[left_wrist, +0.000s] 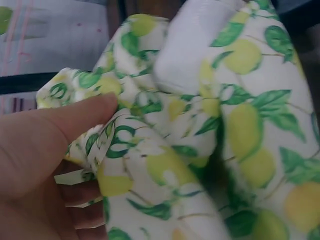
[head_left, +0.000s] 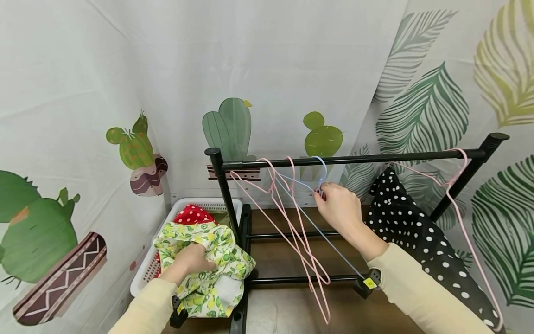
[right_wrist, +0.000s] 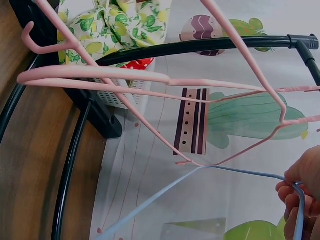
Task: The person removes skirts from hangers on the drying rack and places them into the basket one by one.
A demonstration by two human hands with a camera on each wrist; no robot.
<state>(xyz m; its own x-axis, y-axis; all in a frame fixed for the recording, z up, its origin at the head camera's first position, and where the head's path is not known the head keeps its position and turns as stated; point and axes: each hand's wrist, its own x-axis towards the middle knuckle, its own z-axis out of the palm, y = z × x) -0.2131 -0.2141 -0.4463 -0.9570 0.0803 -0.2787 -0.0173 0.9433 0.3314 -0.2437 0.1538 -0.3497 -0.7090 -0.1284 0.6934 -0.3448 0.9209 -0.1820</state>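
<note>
My left hand (head_left: 193, 259) grips a lemon-print cloth (head_left: 225, 250) above the white basket; in the left wrist view the thumb (left_wrist: 95, 112) presses on the fabric (left_wrist: 165, 170) while the fingers curl behind it. A plain white patch (head_left: 228, 290) shows on the cloth's lower part. At the rack, my right hand (head_left: 340, 206) pinches a blue hanger (head_left: 306, 215) at the neck, just below its hook, which is at the black bar (head_left: 359, 160). Two pink hangers (head_left: 292, 227) hang left of it, overlapping the blue one in the head view.
The white basket (head_left: 143, 273) behind the rack's left leg holds a red polka-dot cloth (head_left: 193, 215). A black polka-dot garment (head_left: 400, 218) hangs at the rack's right end, beside another pink hanger (head_left: 459, 208). Below lies a brown wooden surface (head_left: 288, 306).
</note>
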